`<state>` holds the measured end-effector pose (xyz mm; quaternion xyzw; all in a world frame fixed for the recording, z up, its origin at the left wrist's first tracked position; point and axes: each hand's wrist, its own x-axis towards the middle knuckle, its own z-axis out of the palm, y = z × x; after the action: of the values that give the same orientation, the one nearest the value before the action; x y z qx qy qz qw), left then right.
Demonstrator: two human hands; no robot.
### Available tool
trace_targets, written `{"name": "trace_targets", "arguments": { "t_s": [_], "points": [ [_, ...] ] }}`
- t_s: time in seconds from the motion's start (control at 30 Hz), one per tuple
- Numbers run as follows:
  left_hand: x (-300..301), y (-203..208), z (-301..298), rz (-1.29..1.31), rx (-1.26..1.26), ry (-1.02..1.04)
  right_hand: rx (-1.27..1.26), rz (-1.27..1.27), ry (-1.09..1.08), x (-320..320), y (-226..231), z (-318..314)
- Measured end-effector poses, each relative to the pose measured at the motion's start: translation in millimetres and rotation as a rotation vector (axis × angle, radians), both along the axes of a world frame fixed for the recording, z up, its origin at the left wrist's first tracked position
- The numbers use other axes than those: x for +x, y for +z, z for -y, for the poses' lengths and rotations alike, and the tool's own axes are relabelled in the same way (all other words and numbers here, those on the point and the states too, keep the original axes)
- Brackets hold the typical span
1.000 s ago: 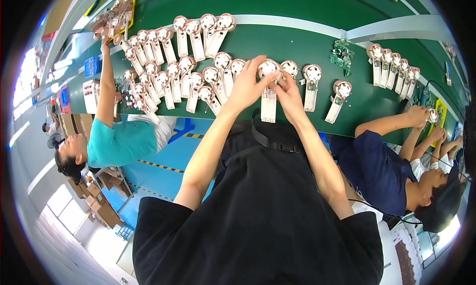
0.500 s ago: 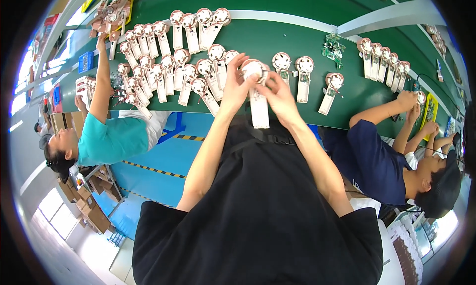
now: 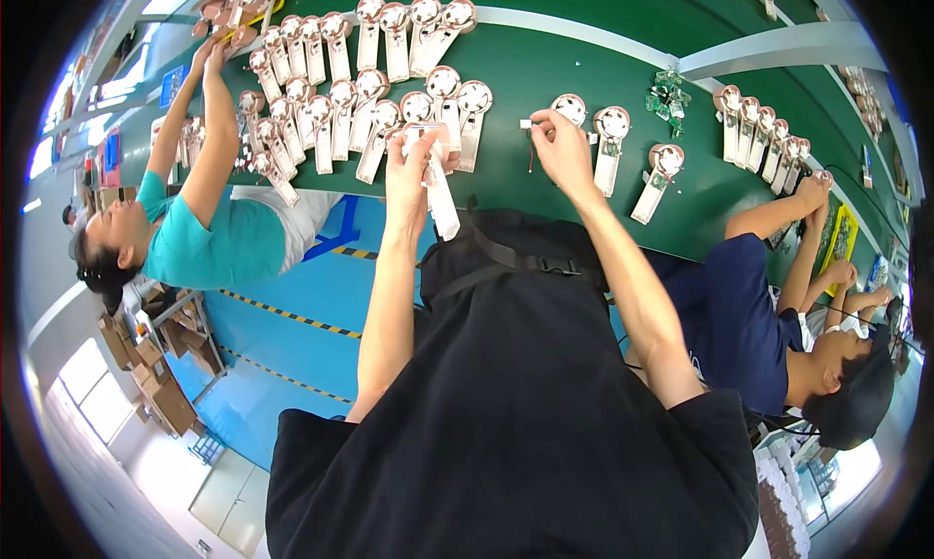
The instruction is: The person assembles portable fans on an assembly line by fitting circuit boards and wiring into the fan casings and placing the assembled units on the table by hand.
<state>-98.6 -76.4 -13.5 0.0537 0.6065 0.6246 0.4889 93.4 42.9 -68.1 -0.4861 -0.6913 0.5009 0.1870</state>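
Note:
My left hand (image 3: 409, 178) is closed around the head end of a pink-and-white handheld fan body (image 3: 443, 207). Its pale handle tilts down toward my waist, and part of the round head is hidden by my fingers. Off to the right, over the table's near side, my right hand (image 3: 564, 155) pinches a small white part (image 3: 526, 125) with a thin dark-red wire hanging below it. Just beyond that hand lies another handheld fan (image 3: 568, 108), partly covered by it. A further fan (image 3: 611, 131) rests to its right.
Rows of similar fans (image 3: 342, 107) cover the green table (image 3: 555, 53) on the left. Small green circuit boards (image 3: 667, 102) are heaped near a white frame rail (image 3: 584, 36). Co-workers sit on both sides, one in a teal shirt (image 3: 209, 238), one in navy (image 3: 720, 301).
My hands have separated: the left keeps the fan and tilts it, while the right has moved right with a small white wired part. The teal-shirted person's arms now both reach forward.

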Motion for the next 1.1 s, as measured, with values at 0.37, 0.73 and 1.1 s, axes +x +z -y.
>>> {"name": "trace_targets", "arguments": {
  "t_s": [0.37,0.73,1.1],
  "points": [
    [-10.4,27.4,9.6,0.222,0.179,-0.04,1.062,0.5,0.966,5.3,-72.1,-15.4],
    [-13.5,30.7,-1.2,0.342,0.363,-0.103,1.107,0.508,1.285,-4.7,-68.8,-38.0],
    [-17.6,39.0,1.9,0.808,0.491,-0.019,0.969,0.508,0.957,-21.4,-82.2,-41.1]
  ]
}}
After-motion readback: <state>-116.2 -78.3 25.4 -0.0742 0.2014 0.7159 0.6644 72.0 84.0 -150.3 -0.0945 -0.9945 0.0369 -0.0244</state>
